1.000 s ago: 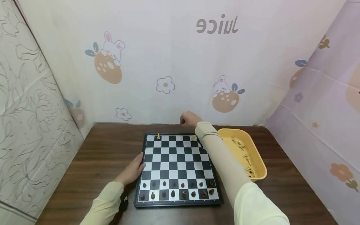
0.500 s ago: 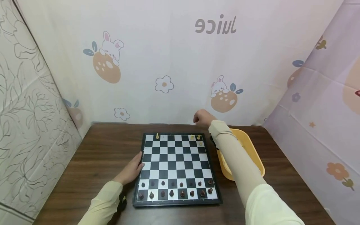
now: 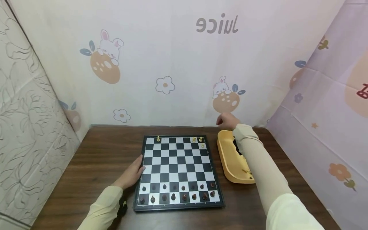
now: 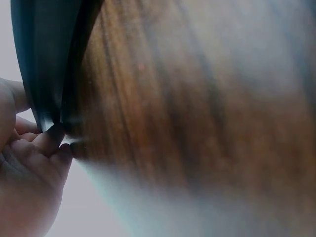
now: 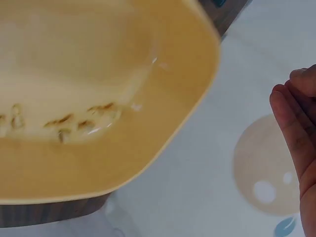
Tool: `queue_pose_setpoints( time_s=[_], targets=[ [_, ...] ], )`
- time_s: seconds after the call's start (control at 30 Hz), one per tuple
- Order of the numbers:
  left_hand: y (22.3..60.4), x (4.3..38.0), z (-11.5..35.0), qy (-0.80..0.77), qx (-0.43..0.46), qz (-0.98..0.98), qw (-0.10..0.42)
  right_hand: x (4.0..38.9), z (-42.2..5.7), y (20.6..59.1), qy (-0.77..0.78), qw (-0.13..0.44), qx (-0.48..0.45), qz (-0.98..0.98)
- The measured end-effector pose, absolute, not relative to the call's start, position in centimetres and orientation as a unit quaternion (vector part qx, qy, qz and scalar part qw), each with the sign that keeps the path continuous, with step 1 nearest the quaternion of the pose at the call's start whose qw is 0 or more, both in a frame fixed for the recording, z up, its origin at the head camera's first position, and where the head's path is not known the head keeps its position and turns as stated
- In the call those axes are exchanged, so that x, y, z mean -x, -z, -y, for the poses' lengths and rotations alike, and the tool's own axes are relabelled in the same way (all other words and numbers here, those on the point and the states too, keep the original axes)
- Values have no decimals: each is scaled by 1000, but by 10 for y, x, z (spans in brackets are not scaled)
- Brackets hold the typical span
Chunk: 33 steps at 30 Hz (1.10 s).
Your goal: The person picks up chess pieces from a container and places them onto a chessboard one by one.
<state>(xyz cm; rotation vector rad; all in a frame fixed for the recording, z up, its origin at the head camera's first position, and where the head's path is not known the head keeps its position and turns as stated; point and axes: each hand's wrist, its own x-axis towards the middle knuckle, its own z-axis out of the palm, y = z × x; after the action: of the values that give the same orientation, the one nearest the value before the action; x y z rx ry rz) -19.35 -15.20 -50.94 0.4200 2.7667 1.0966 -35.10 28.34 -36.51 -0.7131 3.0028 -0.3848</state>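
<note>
A black-and-white chessboard (image 3: 177, 159) lies on the wooden table. My left hand (image 3: 131, 172) grips its left edge, thumb at the rim; the left wrist view shows the fingers (image 4: 49, 143) against the dark board edge. Dark chess pieces (image 3: 173, 196) fill the two near rows. At the far side stand a few pale pieces, one toward the left (image 3: 158, 139) and several in the right corner (image 3: 200, 139). My right hand (image 3: 228, 121) hovers over the far end of a yellow tray (image 3: 235, 179), thumb close to the fingertips, with nothing visible between them.
Several pale chess pieces (image 5: 64, 121) lie inside the tray, right of the board; my right forearm covers part of it. A printed cloth (image 3: 172, 64) hangs behind the table (image 3: 106, 150). Patterned panels stand at both sides.
My right hand has moved right, from the board's far right corner to above the tray, leaving the pale pieces there uncovered. The left hand stays at the board's edge.
</note>
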Motion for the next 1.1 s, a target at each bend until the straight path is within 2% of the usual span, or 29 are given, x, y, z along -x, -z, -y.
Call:
queue_pose_setpoints(
  time_s=[0.23, 0.47, 1.1],
  targets=[
    [510, 195, 155, -359, -139, -920, 69, 342, -315, 369, 126, 5, 239, -963],
    [509, 196, 154, -358, -132, -921, 73, 334, -345, 378, 139, 26, 217, -966],
    [508, 197, 151, -367, -116, -919, 89, 316, -384, 412, 153, 40, 180, -971]
  ],
)
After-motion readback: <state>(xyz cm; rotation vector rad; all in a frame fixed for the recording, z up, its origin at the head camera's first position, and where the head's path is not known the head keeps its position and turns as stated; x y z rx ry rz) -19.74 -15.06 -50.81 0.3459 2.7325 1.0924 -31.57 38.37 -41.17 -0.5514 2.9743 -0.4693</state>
